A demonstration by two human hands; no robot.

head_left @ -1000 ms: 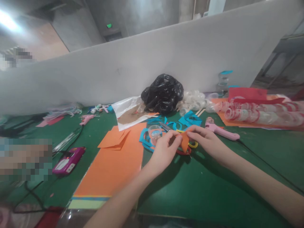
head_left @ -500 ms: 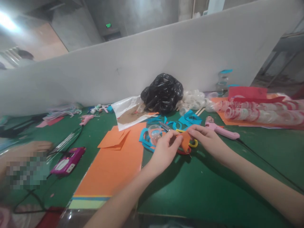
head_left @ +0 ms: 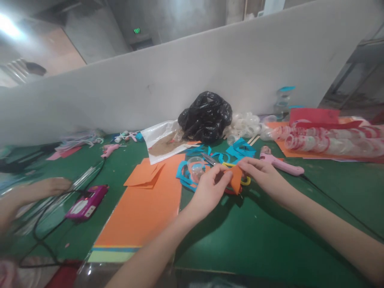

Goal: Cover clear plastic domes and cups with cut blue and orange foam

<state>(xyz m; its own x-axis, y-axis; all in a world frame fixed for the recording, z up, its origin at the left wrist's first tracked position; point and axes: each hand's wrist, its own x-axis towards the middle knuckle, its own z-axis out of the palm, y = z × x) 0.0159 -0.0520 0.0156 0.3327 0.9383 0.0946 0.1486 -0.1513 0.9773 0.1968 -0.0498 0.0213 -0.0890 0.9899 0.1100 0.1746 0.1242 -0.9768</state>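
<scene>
Green worktop [head_left: 270,240] lay beneath us; our left hand [head_left: 210,190] and right hand [head_left: 263,176] pinched an orange paper piece [head_left: 236,179] between their fingertips, just above scissors [head_left: 245,181] with yellow and red handles, amid blue paper scraps [head_left: 183,176].

black plastic bag [head_left: 205,117], pink glue gun [head_left: 280,165]

That black bag [head_left: 205,117] is thin, crinkly, glossy plastic, the orange paper [head_left: 236,179] looks plain matt, the scissor blades [head_left: 208,159] are shiny metal, and the green worktop [head_left: 270,240] has a smooth, faintly glossy finish.
</scene>
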